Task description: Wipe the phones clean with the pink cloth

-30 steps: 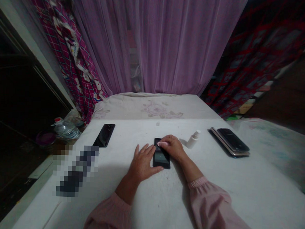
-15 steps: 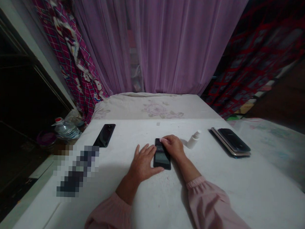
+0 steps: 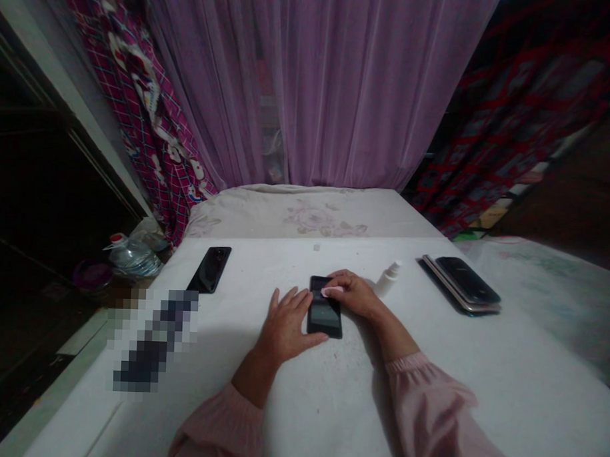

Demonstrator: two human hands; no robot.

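Note:
A dark smartphone lies flat, screen up, on the white table. My left hand rests against its left side and lower edge, fingers spread and thumb along the bottom. Over the upper part of the screen is my right hand, its fingers closed on a small pale pink pad that touches the glass; whether the pad is cloth or cotton I cannot tell. Just behind the right hand stands a small white spray bottle, upright.
Another black phone lies at the left, beside a blurred-out patch. A stack of phones sits at the right. Purple curtains hang behind the table. On the floor at left is a clear water bottle with a red cap.
My right hand has slid slightly right and down with the pink pad, from the phone's top edge onto the upper screen. My left hand and the phone have stayed put.

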